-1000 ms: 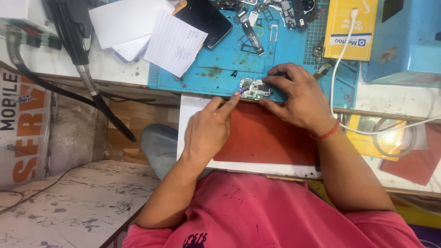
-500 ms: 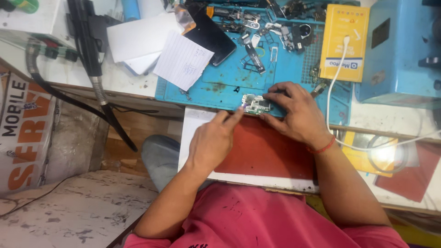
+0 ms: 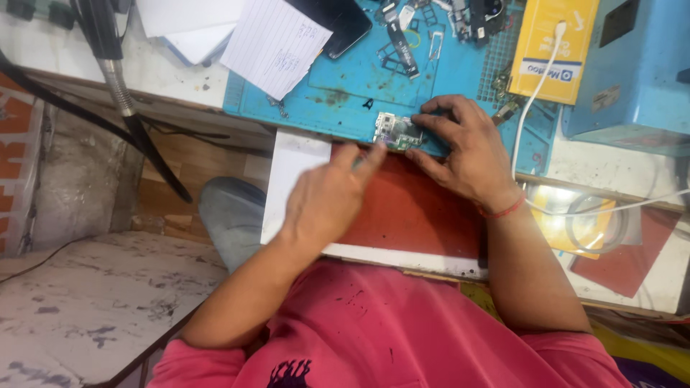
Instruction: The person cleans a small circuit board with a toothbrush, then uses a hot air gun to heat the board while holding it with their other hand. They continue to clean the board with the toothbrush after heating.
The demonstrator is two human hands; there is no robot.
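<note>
While the right hand (image 3: pixel 467 154) lies flat across the near edge of the blue silicone work mat (image 3: pixel 338 79), its fingers pin a small greenish circuit board (image 3: pixel 394 131) just above the middle of the frame. The left hand (image 3: pixel 327 201) hovers over the red rectangular pad (image 3: pixel 410 212), fingers loosely extended, fingertips pointing at the board's left end. It is blurred, so I cannot tell whether it pinches a small tool or nothing at all.

As a judgement, the work sits mid-way: the board lies bare and apart from any casing, and loose metal brackets and flex strips (image 3: pixel 402 43) are scattered across the upper mat, so disassembly looks done, while work on the board itself seems to remain.

Room is tight. The board rests right where the mat meets the red pad. A white cable (image 3: pixel 532 108) runs down just right of the right hand, from a yellow box (image 3: pixel 553 43) at upper right, beside a blue metal case (image 3: pixel 632 65). A lined paper sheet (image 3: pixel 277 43) and a dark phone (image 3: pixel 348 25) crowd the upper left. The red pad's lower half gives the freest space.
</note>
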